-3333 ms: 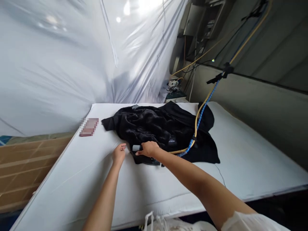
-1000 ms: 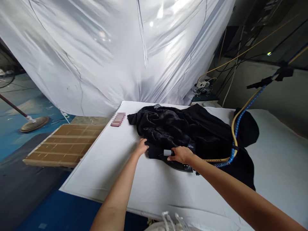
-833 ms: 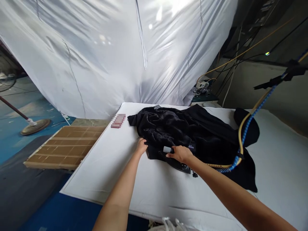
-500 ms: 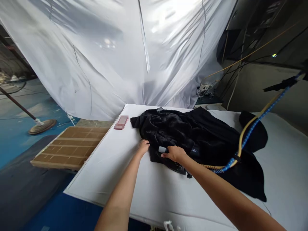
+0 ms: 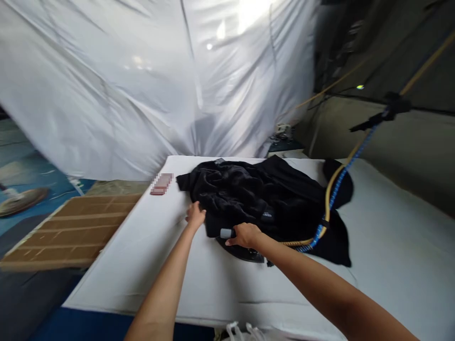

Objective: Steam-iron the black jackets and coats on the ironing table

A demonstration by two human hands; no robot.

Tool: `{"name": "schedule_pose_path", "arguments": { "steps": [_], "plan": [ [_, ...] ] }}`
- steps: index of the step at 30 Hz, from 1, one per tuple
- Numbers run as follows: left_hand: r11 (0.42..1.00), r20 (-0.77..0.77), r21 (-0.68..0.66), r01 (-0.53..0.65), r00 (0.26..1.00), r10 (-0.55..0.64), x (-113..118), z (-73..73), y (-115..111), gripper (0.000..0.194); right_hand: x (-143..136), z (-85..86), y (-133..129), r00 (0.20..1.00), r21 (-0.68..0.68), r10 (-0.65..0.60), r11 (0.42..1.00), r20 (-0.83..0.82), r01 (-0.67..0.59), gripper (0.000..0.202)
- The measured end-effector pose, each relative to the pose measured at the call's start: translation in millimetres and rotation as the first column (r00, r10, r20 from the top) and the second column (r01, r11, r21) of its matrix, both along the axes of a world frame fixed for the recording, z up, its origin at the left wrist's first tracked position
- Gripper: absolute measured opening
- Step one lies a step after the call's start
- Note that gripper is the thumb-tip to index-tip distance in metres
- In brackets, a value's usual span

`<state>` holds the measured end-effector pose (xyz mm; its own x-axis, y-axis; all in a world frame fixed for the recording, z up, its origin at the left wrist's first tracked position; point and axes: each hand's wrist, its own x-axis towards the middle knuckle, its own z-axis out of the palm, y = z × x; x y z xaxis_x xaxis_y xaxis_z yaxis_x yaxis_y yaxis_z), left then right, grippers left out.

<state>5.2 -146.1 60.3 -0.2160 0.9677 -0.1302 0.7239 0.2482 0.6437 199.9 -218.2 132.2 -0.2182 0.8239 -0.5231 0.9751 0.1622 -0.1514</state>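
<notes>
A black fleecy garment [image 5: 234, 189] lies spread and wrinkled on the white-covered table [image 5: 142, 265], with a small dark label [image 5: 267, 216] near its middle. My right hand [image 5: 245, 235] is wrapped round the handle of a steam iron [image 5: 243, 253], whose grey handle end sticks out on the left. The iron rests at the garment's near edge, partly over the white cover. Beside the garment's left edge is my left hand [image 5: 195, 215], fingers somewhat apart and holding nothing that I can make out. Whether its fingertips touch the cloth is unclear.
A blue and yellow hose [image 5: 336, 189] runs from the iron up to the right. A blurred reddish object [image 5: 161, 183] lies on the table's left. Cardboard [image 5: 71, 227] sits left of the table, and a white sheet [image 5: 142, 94] hangs behind.
The view has turned right, shifting everything leftward. The iron has moved toward me, off the garment's near part. My left hand has drawn away from the garment's edge a little.
</notes>
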Motion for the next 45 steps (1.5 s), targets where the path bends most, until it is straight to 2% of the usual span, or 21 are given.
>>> {"name": "schedule_pose_path", "arguments": {
  "steps": [1, 2, 4, 7, 10, 12, 14, 17, 20, 23, 27, 31, 38, 45],
  "plan": [
    [0.994, -0.054, 0.036, -0.106, 0.993, 0.108, 6, 5.6, -3, 0.052, 3, 0.3, -8, 1.0, -0.013, -0.001, 1.0, 0.002, 0.001, 0.064],
    [0.983, -0.092, 0.089, -0.159, 0.982, 0.167, 13, 11.6, -5, 0.055, 7, 0.8, -16, 1.0, -0.032, -0.002, 0.999, 0.005, 0.002, 0.065],
    [0.969, -0.137, 0.211, -0.13, 0.977, 0.161, 30, 23.4, -11, 0.055, 20, 2.9, -30, 1.0, -0.076, -0.005, 0.997, 0.014, 0.006, 0.067],
    [0.94, -0.21, 0.286, 0.184, 0.969, -0.126, 60, 36.3, -20, 0.044, 58, 11.0, -48, 1.0, -0.129, -0.004, 0.992, 0.031, 0.008, 0.067],
    [0.849, -0.29, 0.201, 0.489, 0.857, -0.426, 93, 37.8, -30, 0.034, 118, 24.2, -57, 0.999, -0.092, -0.018, 0.996, 0.036, 0.022, 0.066],
    [0.787, -0.335, 0.106, 0.608, 0.767, -0.548, 115, 33.1, -35, 0.036, 165, 33.0, -57, 0.997, -0.029, -0.062, 0.998, 0.051, 0.064, 0.063],
    [0.748, -0.374, 0.02, 0.664, 0.698, -0.61, 133, 26.4, -38, 0.047, 209, 38.7, -56, 0.991, 0.048, -0.108, 0.993, 0.079, 0.104, 0.062],
    [0.742, -0.426, -0.046, 0.669, 0.659, -0.62, 154, 16.5, -39, 0.06, 261, 38.1, -57, 0.981, 0.097, -0.162, 0.984, 0.109, 0.151, 0.061],
    [0.764, -0.471, -0.068, 0.642, 0.654, -0.592, 162, 10.4, -36, 0.041, 292, 29.3, -64, 0.97, 0.072, -0.21, 0.977, 0.121, 0.203, 0.058],
    [0.789, -0.494, -0.106, 0.605, 0.657, -0.57, 159, 8.8, -29, 0.023, 304, 20.6, -70, 0.968, 0.053, -0.232, 0.972, 0.096, 0.228, 0.06],
    [0.86, -0.504, -0.122, 0.496, 0.715, -0.484, 146, 10.4, -17, 0.026, 307, 15.6, -72, 0.969, 0.049, -0.233, 0.972, 0.077, 0.23, 0.062],
    [0.909, -0.515, -0.062, 0.412, 0.767, -0.383, 138, 12.4, -12, 0.027, 304, 13.6, -69, 0.976, 0.035, -0.192, 0.981, 0.104, 0.19, 0.06],
    [0.916, -0.469, -0.068, 0.396, 0.798, -0.38, 131, 19.8, -12, 0.026, 298, 10.4, -72, 0.956, 0.065, -0.286, 0.957, 0.067, 0.282, 0.061],
    [0.91, -0.458, -0.073, 0.408, 0.797, -0.394, 123, 14.5, -17, 0.025, 282, 6.9, -70, 0.935, 0.075, -0.342, 0.939, 0.092, 0.336, 0.067]
  ]
}}
